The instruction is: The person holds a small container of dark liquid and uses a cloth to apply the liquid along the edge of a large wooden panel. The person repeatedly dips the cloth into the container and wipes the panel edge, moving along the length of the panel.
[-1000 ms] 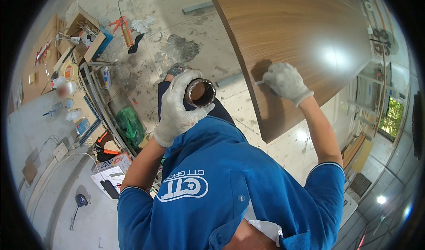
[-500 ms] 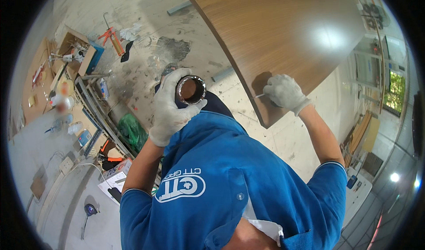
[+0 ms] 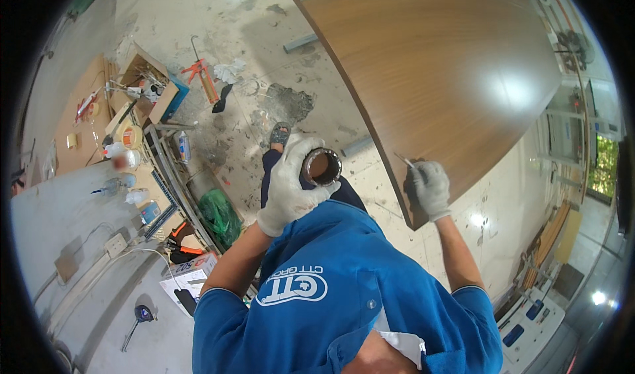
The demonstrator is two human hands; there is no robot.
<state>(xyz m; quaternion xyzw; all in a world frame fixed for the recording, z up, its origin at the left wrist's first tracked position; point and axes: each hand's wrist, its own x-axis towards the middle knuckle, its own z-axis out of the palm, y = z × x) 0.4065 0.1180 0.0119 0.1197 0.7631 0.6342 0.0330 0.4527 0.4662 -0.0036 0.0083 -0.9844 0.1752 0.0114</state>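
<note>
In a pale work glove, my left hand (image 3: 289,192) is wrapped round a small round open can (image 3: 335,169) with brown stuff inside. It holds the can upright in front of my body, left of the panel's edge. My right hand (image 3: 433,190), gloved too, is closed on a thin pale stick (image 3: 403,159) that points up and left out of the fingers. The stick's other end is hidden by the hand. This hand is over the near corner of a large wood-grained panel (image 3: 430,76), and a dark shadow falls beside it.
At left stands a cluttered bench with a cardboard box (image 3: 159,112), tape rolls (image 3: 132,138) and orange-handled pliers (image 3: 186,248). An orange caulking gun (image 3: 206,83) lies on the stained floor. A green plastic bag (image 3: 219,218) is beside the bench frame. Wooden boards (image 3: 548,238) lean at right.
My right hand has turned and shifted toward the panel's near corner, and the stick points more upward. The left hand keeps hold of the can. The whole view has shifted.
</note>
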